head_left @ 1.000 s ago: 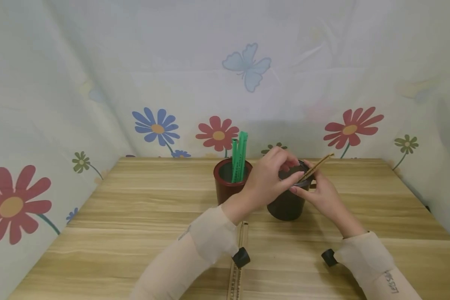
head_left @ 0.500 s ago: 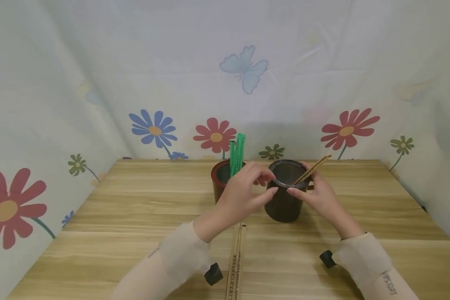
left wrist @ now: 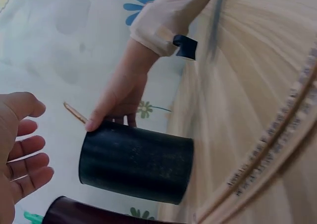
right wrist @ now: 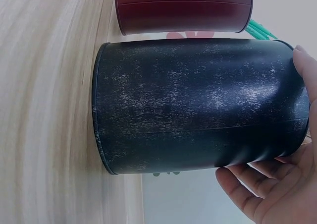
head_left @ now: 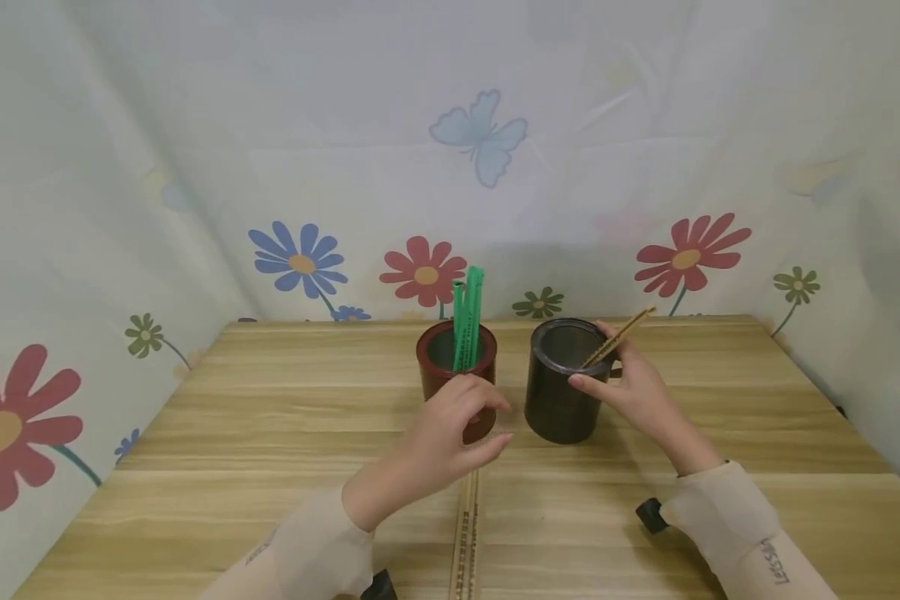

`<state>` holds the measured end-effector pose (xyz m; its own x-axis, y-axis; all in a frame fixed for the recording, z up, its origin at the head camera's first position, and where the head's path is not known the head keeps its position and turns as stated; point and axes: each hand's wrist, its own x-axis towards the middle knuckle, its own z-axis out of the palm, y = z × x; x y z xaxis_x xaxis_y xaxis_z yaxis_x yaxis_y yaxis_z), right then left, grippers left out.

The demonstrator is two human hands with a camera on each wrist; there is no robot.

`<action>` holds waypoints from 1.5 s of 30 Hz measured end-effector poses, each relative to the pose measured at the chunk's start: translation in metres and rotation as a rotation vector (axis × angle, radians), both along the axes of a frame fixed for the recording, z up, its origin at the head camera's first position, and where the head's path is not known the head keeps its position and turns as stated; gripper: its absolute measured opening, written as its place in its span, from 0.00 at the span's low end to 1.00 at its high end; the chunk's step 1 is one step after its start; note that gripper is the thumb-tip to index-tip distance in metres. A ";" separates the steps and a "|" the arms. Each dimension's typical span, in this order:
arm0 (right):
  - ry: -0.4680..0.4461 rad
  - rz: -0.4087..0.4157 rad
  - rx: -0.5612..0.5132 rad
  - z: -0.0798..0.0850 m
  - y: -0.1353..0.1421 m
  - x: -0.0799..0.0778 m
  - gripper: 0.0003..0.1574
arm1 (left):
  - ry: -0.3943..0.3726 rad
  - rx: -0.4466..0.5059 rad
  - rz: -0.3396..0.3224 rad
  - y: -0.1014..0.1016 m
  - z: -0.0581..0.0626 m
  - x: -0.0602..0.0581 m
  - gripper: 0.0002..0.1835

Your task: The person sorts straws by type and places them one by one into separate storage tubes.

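A black cup (head_left: 562, 408) stands upright on the table, with a slim tan stick (head_left: 621, 337) leaning out over its right rim. My right hand (head_left: 637, 392) grips the cup near its top, thumb on the near side and fingers behind; the right wrist view shows those fingers (right wrist: 247, 187) bent against its wall. To the left is a dark red cup (head_left: 431, 375) holding several green printed sticks (head_left: 468, 325). My left hand (head_left: 438, 433) is in front of the red cup, holding nothing, its fingers loosely bent and thumb apart.
Slim tan sticks with printing (head_left: 465, 533) lie on the wood-grain table (head_left: 270, 400), pointing toward the red cup. A cloth with flowers and a butterfly (head_left: 480, 137) hangs behind the table and along its sides.
My left hand has moved from the black cup's rim leftward and down toward the front of the red cup. My right hand keeps its grip on the black cup.
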<state>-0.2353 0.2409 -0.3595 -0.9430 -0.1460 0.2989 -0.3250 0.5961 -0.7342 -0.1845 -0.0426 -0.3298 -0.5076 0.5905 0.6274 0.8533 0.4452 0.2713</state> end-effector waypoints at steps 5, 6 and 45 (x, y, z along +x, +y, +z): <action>-0.024 0.003 -0.001 0.000 -0.002 0.000 0.55 | -0.052 -0.060 0.056 -0.012 -0.021 0.007 0.14; -0.025 0.002 -0.002 0.000 -0.002 0.000 0.55 | -0.064 -0.069 0.072 -0.014 -0.025 0.008 0.14; -0.012 -0.014 0.030 0.003 0.000 0.002 0.55 | -0.403 -0.312 0.393 -0.029 -0.083 0.033 0.18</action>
<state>-0.2328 0.2411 -0.3568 -0.9486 -0.1414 0.2832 -0.3077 0.6220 -0.7200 -0.1518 -0.0716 -0.4123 -0.8834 0.4364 0.1705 0.4684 0.8139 0.3438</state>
